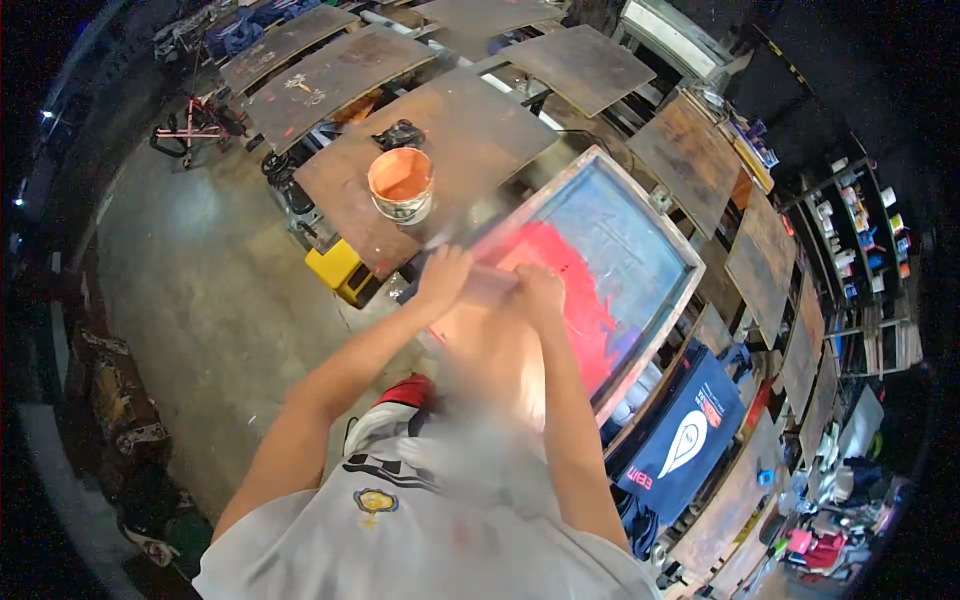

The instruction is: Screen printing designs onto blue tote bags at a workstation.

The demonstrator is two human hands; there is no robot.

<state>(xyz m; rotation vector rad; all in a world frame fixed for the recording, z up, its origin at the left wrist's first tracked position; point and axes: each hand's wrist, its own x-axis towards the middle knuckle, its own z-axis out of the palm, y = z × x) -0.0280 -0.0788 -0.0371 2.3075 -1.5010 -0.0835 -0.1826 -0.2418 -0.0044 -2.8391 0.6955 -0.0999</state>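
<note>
Both hands are closed side by side on one long pale squeegee handle (490, 282), the left hand (443, 276) at its left end and the right hand (540, 290) at its right end, fingers wrapped over the top. The tool lies across the near part of a large framed printing screen with a grey metal frame and bluish mesh (640, 235). Motion blur hides the blade, so its contact with the mesh cannot be told.

A broad patch of red ink (570, 290) spreads over the mesh from just beyond the hands toward the screen's right edge; the far half of the mesh is bare and blue-grey.

On the brown wooden platen board (470, 125) just beyond the screen stands a round white plastic tub (401, 186), open at the top and smeared inside with orange-pink ink that covers its bottom and walls. A small black object (398, 133) lies on the same board behind the tub, apart from it.

More brown boards (585, 65) fan out around the press. To the right, a dark navy shirt with a white print (690, 435) lies spread on a lower board. A yellow box (338, 268) sits under the board's near corner, above the grey concrete floor (200, 290).
</note>
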